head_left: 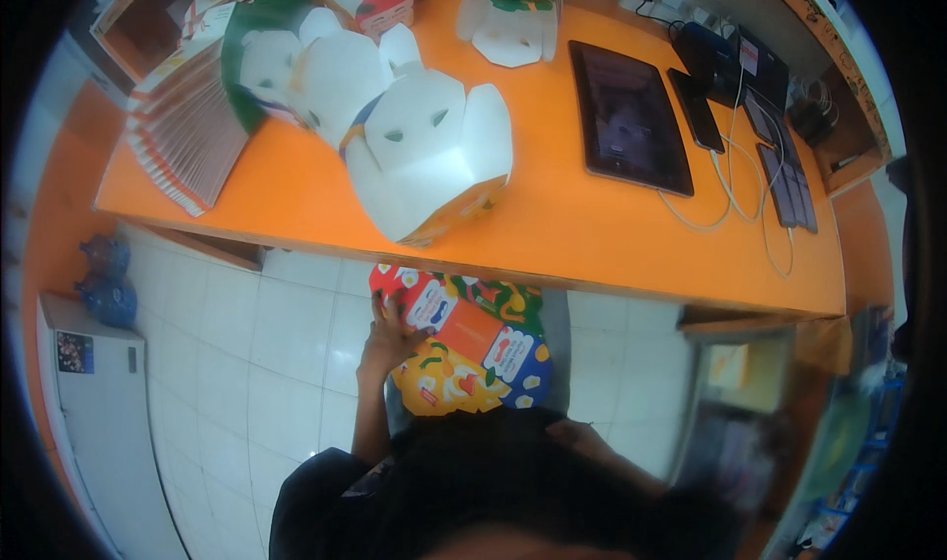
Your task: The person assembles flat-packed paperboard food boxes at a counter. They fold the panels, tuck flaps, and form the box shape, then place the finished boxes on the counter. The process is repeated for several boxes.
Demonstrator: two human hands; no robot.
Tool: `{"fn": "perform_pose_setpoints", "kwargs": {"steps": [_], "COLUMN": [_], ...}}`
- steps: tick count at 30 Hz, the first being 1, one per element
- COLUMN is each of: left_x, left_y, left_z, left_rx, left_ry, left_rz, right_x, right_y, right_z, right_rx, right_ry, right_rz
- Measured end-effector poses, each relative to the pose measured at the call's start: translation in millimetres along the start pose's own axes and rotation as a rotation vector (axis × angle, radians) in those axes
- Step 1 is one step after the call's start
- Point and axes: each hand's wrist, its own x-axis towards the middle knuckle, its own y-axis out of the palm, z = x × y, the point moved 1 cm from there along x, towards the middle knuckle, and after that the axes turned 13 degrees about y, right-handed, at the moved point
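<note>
A flat, unfolded food carton (472,329) printed in red, green, yellow and blue lies below the table's front edge, over my lap. On its left side rests my left hand (393,341), fingers spread and thumb apart. My right hand (582,440) is at the right edge of my black clothing, right of the carton's lower end; its fingers are mostly hidden. Above on the table stand open folded cartons with white insides, the nearest one (434,150) at the front edge.
The orange table (552,215) bears a fanned stack of flat cartons (192,131) on the left and nested cartons (508,27) at the back. A tablet (631,116), a phone (696,111) and white cables lie right. Blue water bottles (107,298) stand far left.
</note>
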Motion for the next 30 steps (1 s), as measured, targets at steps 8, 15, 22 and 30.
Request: {"fn": "perform_pose_setpoints", "kwargs": {"steps": [8, 15, 22, 30], "left_x": [0.1, -1.3, -4.7, -3.3], "left_y": [3.0, 0.0, 11.5, 7.9], "left_z": [2.1, 7.3, 17.9, 5.1], "left_rx": [0.062, 0.031, 0.167, -0.107], "left_ry": [0.028, -0.013, 0.118, 0.196], "left_rz": [-0.063, -0.003, -0.117, -0.198], "right_x": [9.0, -2.6, 21.5, 143.1], "right_y": [1.0, -3.0, -39.1, -11.5], "right_z": [16.9, 21.0, 109.8, 250.9], "right_rx": [-0.423, -0.404, -0.288, -0.339], "right_ry": [-0.098, -0.197, -0.471, -0.748], "right_rz": [-0.101, -0.055, -0.119, -0.446]}}
